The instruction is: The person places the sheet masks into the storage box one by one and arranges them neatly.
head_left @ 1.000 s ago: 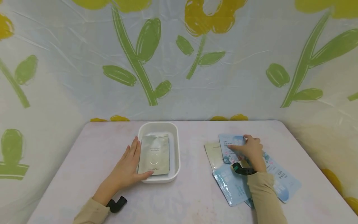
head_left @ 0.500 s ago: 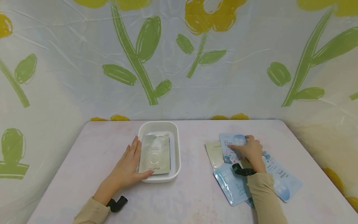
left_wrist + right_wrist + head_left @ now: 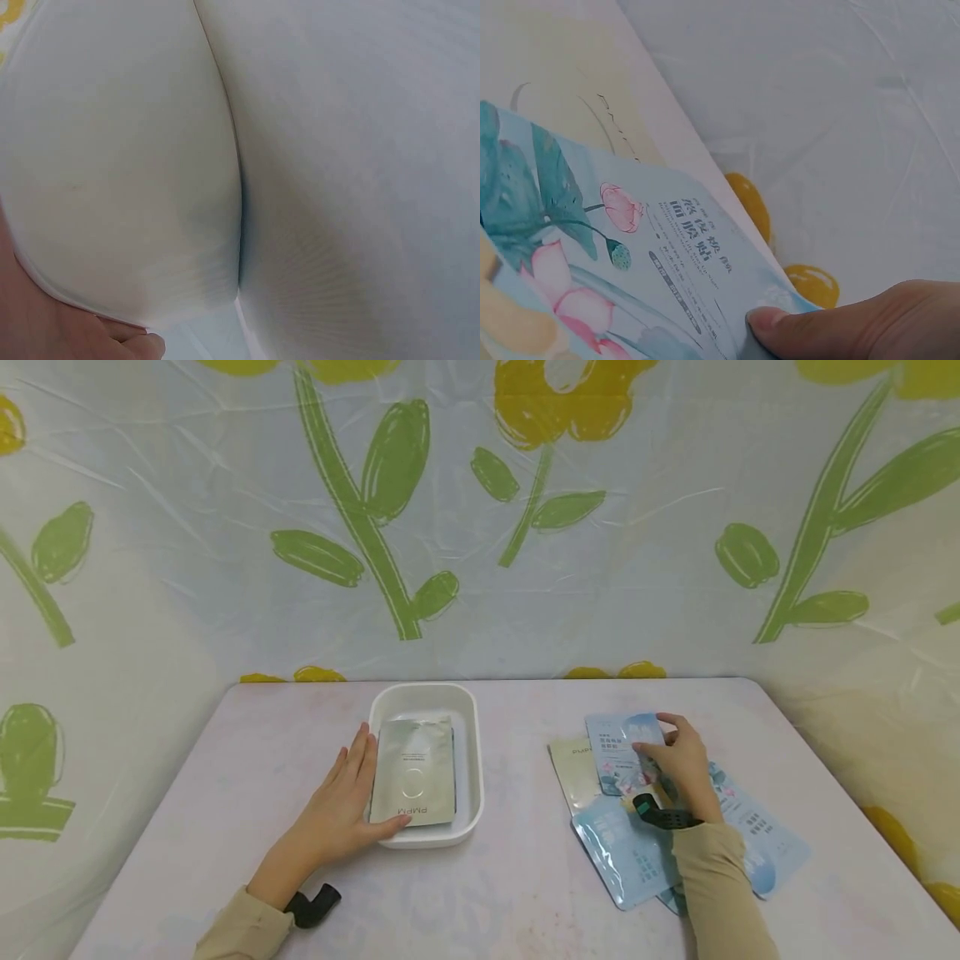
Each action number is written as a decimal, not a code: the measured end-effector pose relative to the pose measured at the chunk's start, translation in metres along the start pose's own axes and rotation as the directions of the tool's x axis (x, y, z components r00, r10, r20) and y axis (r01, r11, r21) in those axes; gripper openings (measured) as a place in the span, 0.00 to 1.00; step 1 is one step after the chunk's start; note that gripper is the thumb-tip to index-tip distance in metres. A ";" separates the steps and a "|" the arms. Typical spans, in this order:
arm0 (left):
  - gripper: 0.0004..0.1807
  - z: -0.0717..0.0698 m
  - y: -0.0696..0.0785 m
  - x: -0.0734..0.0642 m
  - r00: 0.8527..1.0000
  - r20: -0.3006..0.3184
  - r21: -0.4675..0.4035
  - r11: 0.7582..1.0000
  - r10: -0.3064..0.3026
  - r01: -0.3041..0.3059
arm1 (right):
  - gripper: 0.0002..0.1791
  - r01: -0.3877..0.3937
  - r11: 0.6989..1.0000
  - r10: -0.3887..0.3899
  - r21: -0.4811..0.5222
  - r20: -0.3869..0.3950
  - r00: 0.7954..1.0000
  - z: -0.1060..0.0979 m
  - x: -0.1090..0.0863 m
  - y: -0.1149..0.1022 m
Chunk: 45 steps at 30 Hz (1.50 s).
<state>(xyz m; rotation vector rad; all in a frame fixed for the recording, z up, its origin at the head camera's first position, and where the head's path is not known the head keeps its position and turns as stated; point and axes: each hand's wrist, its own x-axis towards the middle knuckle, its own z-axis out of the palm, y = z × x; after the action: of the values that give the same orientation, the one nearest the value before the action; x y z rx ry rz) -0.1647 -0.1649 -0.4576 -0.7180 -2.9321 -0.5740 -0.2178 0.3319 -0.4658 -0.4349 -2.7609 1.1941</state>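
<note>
My left hand (image 3: pixel 330 810) lies along the left side of a white tray (image 3: pixel 471 777), fingers straight, thumb over its near rim. The left wrist view shows the tray's outer wall (image 3: pixel 120 165) with the thumb (image 3: pixel 142 345) at its lower edge. A pale green sheet mask packet (image 3: pixel 416 768) lies flat inside. To the right, my right hand (image 3: pixel 686 768) pinches a blue sheet mask packet (image 3: pixel 618 743) by its far right corner. In the right wrist view, my thumb (image 3: pixel 817 330) presses on the printed face; the other fingers are hidden.
Under and around the right hand spread more packets: a pale green one (image 3: pixel 573 768), a blue one (image 3: pixel 622 860) in front and another blue one (image 3: pixel 772 843) to the right. Behind the table (image 3: pixel 495 902) hangs a flower-printed sheet (image 3: pixel 637 568).
My right thumb has slid right across the blue packet towards the fingers at its corner, and the hand has shifted slightly right. The left hand and tray have stayed put.
</note>
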 end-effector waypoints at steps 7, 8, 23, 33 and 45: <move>0.68 0.000 -0.001 0.002 1.000 0.006 0.006 1.000 -0.002 0.002 | 0.31 0.002 0.984 -0.001 0.180 -0.008 1.000 -0.004 0.003 0.000; 0.68 0.000 -0.001 0.002 1.000 0.006 0.007 1.000 -0.002 0.002 | 0.28 -0.005 0.979 0.006 0.203 -0.002 1.000 -0.005 0.002 0.000; 0.68 0.003 -0.004 0.001 1.000 -0.007 0.008 1.000 0.005 -0.005 | 0.23 -0.034 0.923 0.035 0.384 0.005 0.999 -0.002 0.001 -0.008; 0.69 0.004 -0.003 0.000 1.000 -0.007 -0.003 1.000 0.000 0.000 | 0.22 -0.032 0.917 0.049 0.397 -0.032 0.998 -0.007 -0.002 -0.022; 0.68 0.004 -0.003 0.000 1.000 -0.012 0.003 1.000 0.005 -0.005 | 0.25 0.003 0.848 -0.026 0.529 0.037 0.999 -0.007 -0.011 -0.038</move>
<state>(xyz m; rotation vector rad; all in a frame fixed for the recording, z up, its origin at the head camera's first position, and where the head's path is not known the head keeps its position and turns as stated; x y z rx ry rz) -0.1656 -0.1661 -0.4626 -0.7194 -2.9184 -0.5717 -0.2141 0.3090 -0.4334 -0.3249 -2.3019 1.8915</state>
